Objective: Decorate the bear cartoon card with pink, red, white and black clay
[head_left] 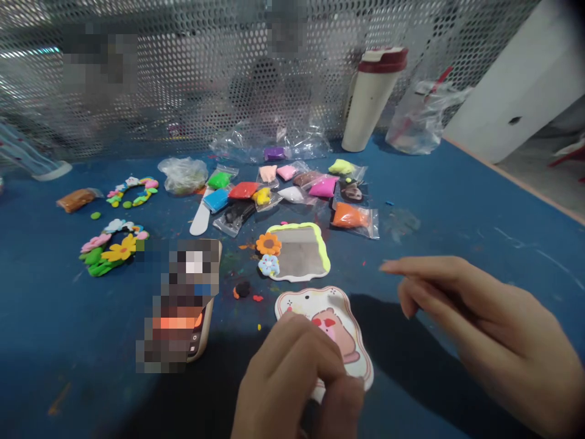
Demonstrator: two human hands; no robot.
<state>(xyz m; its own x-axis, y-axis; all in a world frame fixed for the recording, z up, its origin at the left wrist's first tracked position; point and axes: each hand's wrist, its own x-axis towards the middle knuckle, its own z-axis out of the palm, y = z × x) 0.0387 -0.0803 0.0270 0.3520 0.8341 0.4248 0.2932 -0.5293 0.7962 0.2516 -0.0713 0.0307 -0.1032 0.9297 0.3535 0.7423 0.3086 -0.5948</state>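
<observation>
My left hand (297,372) is curled over the lower left of a white wavy-edged plaque (351,305) with a pink bear drawn on it. Its fingers are bent together, and whatever they may hold is hidden. To the right, my right hand (493,323) hovers above the table with the index finger stretched out and another finger bent below; nothing shows in it. Beyond the plaque lies a small mirror (299,253), edged partly in yellow-green clay. An orange clay flower (269,244) and a light blue clay flower (269,265) sit on its left side.
A phone (205,329) lies at left. Behind it are two clay-decorated rings (98,259), a white spatula (200,216) and several clay packets, including an orange one (351,217). A tall cup (372,100) and a plastic bag (414,125) stand before the perforated metal panel (183,79).
</observation>
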